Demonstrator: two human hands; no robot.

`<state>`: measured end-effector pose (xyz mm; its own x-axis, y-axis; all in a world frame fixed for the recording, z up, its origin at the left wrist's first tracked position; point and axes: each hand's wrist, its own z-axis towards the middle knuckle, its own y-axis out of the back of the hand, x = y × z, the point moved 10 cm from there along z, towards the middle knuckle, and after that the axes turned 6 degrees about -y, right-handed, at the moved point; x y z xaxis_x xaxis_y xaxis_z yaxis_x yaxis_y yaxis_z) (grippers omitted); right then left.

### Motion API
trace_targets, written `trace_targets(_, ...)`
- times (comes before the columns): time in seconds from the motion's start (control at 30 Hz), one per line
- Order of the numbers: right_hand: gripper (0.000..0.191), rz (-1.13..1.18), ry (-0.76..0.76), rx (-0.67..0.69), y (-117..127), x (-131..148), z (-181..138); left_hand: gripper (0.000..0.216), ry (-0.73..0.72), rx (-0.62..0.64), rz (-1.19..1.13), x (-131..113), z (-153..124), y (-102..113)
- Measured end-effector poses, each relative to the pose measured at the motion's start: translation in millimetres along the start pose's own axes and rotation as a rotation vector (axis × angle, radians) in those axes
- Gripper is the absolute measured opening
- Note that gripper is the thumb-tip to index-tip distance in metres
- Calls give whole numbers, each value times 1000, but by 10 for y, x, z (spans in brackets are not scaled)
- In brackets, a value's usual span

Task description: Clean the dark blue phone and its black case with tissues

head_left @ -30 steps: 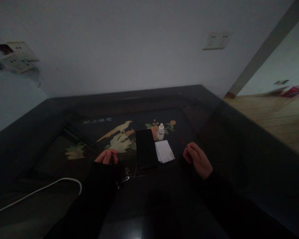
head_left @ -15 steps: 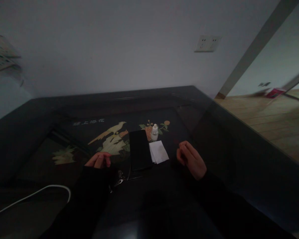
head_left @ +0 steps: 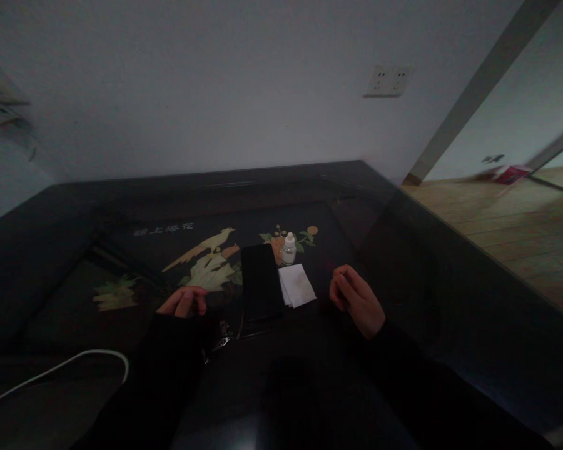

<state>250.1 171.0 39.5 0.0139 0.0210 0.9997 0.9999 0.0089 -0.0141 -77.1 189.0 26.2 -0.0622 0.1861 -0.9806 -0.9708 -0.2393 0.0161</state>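
Note:
A black smartphone lies flat on the dark table between my hands, a strap with a small metal charm at its near end. Folded white paper rests just right of the phone. Behind the paper a small clear dropper bottle with a white cap stands upright. My left hand rests left of the phone, fingers curled in and nothing visible in them. To the right of the paper is my right hand, its fingers closed loosely, apart from the paper, with no object showing.
The glossy dark table bears an inlaid bird and flowers. A white cable curves across its left side. Wall sockets sit above the back edge, with another socket at far left. Wooden floor shows on the right.
The whole view has shifted slightly. Both hands, the phone, the paper and the bottle keep their places.

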Motion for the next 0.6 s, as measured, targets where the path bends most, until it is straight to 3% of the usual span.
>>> trace_targets(0.4,18,-207,10,47,-111,-28,-22,29,-40,157,186,-40,-15,-112)
trace_targets(0.5,19,-341,52,63,-198,21,-77,26,-105,176,273,-67,-63,-172)
trace_targets(0.6,17,-456,129,75,-342,98,-149,21,-295,216,362,-178,-128,-268)
